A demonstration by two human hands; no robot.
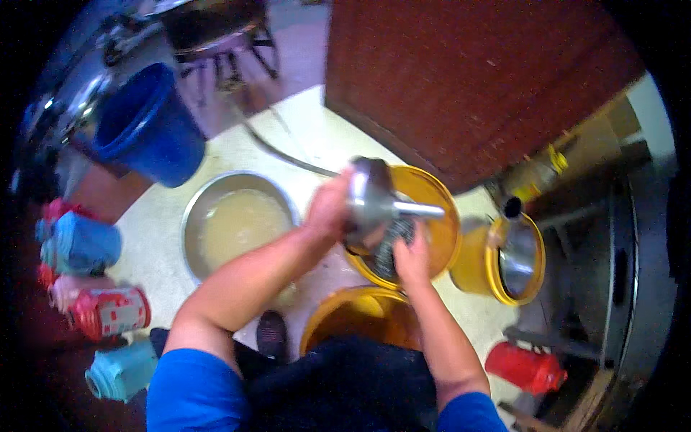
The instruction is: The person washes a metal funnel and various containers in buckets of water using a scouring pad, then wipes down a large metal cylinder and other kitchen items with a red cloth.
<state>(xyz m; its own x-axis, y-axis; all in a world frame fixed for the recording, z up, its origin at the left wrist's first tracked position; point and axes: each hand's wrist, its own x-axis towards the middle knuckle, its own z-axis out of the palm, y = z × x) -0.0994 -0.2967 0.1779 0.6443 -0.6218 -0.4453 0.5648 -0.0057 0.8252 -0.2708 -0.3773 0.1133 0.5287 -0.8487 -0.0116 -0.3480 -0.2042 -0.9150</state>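
Observation:
My left hand [330,208] grips a metal funnel [370,202], tilted so its narrow spout points right. In my right hand [413,259] is a dark grey scouring pad [386,254], held just below the funnel; blur hides whether the two touch. Both hands are above a yellow bucket [451,237], whose inside is partly hidden by the funnel and my hands. Nearer my body stands a second yellow bucket [318,310], partly covered by my dark apron. A wide metal basin [197,216] of cloudy water [245,232] rests on the floor to the left.
A blue bucket [162,140] stands far left, and a hose [280,156] crosses the floor. Several vacuum flasks, including a light blue one [121,370], line the left; a red flask [521,367] lies right. A yellow container [469,259] stands near a brown cabinet [459,81].

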